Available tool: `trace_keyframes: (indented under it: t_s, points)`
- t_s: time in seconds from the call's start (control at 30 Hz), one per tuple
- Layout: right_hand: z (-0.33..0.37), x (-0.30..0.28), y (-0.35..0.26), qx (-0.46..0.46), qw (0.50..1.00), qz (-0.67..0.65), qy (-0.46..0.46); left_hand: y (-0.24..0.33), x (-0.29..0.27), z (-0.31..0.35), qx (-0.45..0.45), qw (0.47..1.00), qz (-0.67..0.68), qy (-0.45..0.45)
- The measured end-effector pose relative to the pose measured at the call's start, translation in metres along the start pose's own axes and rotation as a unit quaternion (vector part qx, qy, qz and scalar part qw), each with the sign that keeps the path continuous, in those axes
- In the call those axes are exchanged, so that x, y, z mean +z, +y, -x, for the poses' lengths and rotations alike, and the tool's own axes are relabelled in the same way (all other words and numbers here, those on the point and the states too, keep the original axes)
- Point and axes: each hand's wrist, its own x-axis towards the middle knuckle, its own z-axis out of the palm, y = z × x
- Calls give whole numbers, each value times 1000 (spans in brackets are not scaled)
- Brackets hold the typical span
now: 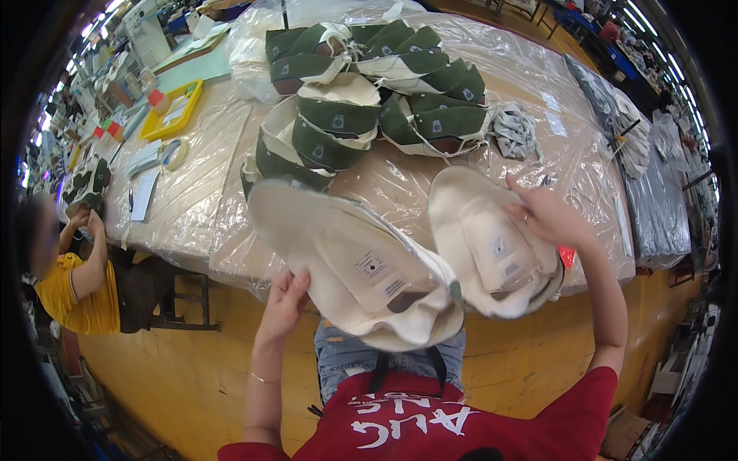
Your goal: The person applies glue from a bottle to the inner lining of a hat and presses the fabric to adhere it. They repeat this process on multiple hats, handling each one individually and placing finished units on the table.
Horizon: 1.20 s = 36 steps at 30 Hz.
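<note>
Cream cloth fills the space between your hands: two shoe uppers, lining side toward you, one to each hand. Your left hand (284, 301) has the left upper (330, 242) pinched at its near-left edge, thumb and fingers closed together there; the fingertips behind the cloth are hidden. Almost the whole piece lies to the right of that pinch. Its long axis slants from the broad rounded end, far and to your left, down to the puckered end, near and to your right, just above your jeans (334, 365).

Your right hand (550, 215) comes in from the opposite side, its fingers bent over the far-right edge of the right upper (469, 219). It appears to be a light hold, though you can't tell from here how firmly the cloth is squeezed. This piece falls to the left of and nearer than your grip, and its axis runs more nearly straight toward you.

So the two broad ends spread apart and the two puckered ends come close, where the left upper's edge overlaps the right one in view; whether they touch you can't tell. The green uppers (336, 123) sit beyond both, on the plastic-covered table (207, 207).
</note>
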Motion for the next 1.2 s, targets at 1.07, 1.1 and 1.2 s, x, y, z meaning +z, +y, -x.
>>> trace_keyframes:
  t_s: [1.07, 1.1, 1.2]
  points:
    - [-60, 76, -148, -164, 764, -592, -197, 246, -215, -73, -39, 930, -360, 53]
    - [-55, 81, -135, -152, 745, -626, -171, 261, -228, -100, -60, 927, -369, 31]
    - [-28, 96, -94, -33, 731, -677, -79, 281, -264, -181, -79, 921, -381, -22]
